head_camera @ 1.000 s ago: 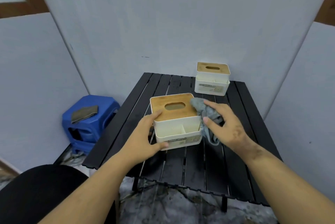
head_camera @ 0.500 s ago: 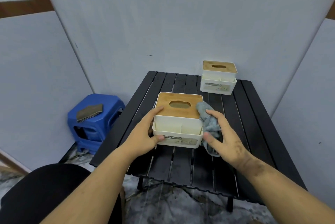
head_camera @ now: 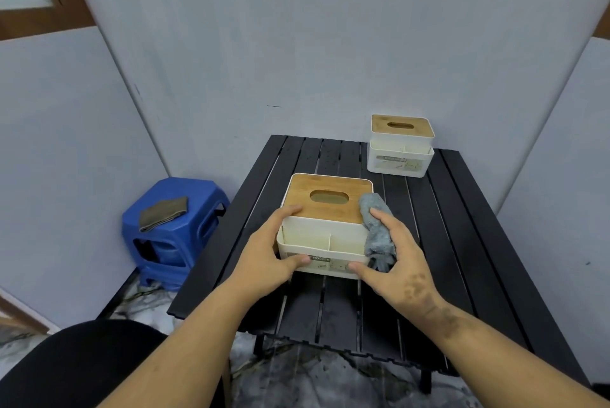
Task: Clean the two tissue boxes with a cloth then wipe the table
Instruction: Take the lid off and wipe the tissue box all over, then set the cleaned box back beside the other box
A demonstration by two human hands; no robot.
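Left hand [head_camera: 264, 252] fingers clamp the white, bamboo-lidded tissue box [head_camera: 325, 226]; right hand [head_camera: 396, 262] fingers clamp the grey cloth [head_camera: 376, 229] at its 3 o'clock side. A hard wipe could push the box across the black slatted surface [head_camera: 462, 242].

Hidden and unreadable parts around the near white tissue box with the bamboo lid [head_camera: 325, 209]

My right hand [head_camera: 401, 265] and the grey cloth [head_camera: 376, 232] cover that box's right side; I can't read its front label, partly behind both thumbs, nor the far white bamboo-lidded box's [head_camera: 401, 147] label.
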